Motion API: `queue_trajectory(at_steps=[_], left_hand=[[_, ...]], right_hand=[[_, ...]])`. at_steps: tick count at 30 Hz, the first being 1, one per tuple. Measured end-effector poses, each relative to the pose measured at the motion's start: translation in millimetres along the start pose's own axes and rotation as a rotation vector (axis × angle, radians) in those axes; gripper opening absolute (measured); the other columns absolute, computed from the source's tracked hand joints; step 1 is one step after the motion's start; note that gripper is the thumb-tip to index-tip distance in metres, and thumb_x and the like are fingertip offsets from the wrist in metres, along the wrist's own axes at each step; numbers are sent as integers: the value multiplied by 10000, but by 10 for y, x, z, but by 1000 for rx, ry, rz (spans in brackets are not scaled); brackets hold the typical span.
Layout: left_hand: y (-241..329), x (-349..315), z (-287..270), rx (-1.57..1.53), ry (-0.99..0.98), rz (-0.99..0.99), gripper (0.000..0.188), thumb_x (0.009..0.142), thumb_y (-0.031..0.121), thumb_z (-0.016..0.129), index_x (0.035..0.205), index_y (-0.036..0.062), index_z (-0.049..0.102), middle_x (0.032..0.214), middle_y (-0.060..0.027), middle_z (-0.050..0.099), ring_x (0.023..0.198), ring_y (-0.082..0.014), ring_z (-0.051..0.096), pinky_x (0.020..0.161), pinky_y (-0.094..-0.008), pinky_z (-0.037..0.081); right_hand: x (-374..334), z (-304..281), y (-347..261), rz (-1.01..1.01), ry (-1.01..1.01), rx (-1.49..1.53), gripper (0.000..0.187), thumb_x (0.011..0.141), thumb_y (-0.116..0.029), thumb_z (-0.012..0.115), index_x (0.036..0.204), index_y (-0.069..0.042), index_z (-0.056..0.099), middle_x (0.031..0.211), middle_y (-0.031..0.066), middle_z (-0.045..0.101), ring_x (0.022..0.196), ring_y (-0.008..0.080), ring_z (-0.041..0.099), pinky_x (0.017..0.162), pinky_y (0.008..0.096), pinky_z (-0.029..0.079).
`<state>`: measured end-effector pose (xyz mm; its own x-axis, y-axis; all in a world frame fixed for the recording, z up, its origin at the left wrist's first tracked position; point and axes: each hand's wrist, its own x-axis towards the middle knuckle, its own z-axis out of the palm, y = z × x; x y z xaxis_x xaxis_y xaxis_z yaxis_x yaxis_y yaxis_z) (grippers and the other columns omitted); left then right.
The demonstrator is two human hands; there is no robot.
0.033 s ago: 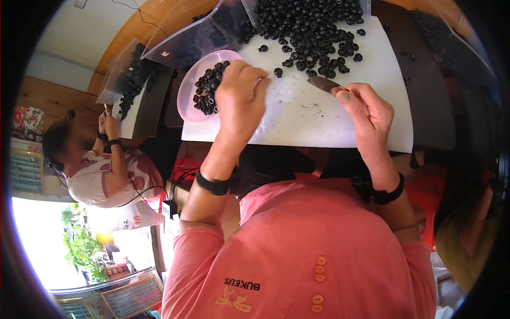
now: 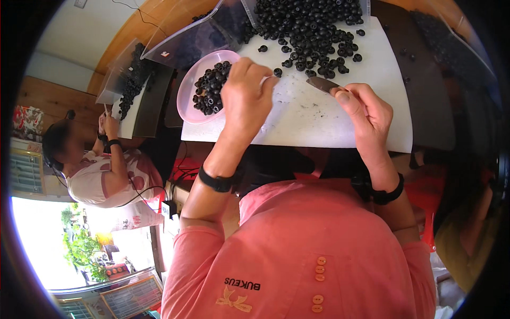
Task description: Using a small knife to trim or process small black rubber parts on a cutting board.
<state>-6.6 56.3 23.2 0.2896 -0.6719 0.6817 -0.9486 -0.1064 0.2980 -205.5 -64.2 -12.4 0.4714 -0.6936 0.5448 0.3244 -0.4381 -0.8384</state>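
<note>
My right hand (image 2: 371, 114) is closed round a small knife (image 2: 321, 84), its short dark blade pointing left over the white board (image 2: 313, 125). My left hand (image 2: 247, 98) hangs over the board beside the right rim of a pink plate (image 2: 186, 103). Its fingers are bent, with a gap between thumb and forefinger, and nothing shows in them. Just past its fingertips lies a single small black ring-ended part (image 2: 278, 72), rubber or plastic by its look. Several such black parts (image 2: 212, 80) are heaped on the plate, partly hidden behind the hand.
A big pile of the same parts (image 2: 313, 42) spills from a clear bin (image 2: 366, 13) onto the board's far side. Another clear bin (image 2: 186, 40) stands behind the plate. At the left, a person (image 2: 114, 170) works at a separate board. Dark tabletop (image 2: 433, 106) lies at the right.
My left hand has moved slightly right, away from the plate and toward the single black part. My right hand and the knife have hardly shifted.
</note>
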Motion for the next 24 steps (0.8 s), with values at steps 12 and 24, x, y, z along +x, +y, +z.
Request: queue_trajectory(at_steps=[12, 24], left_hand=[[-227, 189, 433, 351, -187, 32, 82, 747, 50, 697, 787, -7, 654, 866, -147, 619, 879, -352, 633, 751, -449, 520], [226, 47, 69, -964, -369, -656, 137, 899, 69, 690, 936, -63, 696, 763, -67, 651, 610, -129, 565, 569, -246, 443]], right_hand=[[19, 47, -12, -27, 32, -16, 219, 940, -166, 715, 860, 28, 653, 674, -16, 548, 608, 35, 443, 540, 201, 367], [78, 91, 40, 42, 18, -310, 327, 914, -273, 738, 737, -28, 613, 541, -11, 437, 510, 75, 389, 475, 266, 333]])
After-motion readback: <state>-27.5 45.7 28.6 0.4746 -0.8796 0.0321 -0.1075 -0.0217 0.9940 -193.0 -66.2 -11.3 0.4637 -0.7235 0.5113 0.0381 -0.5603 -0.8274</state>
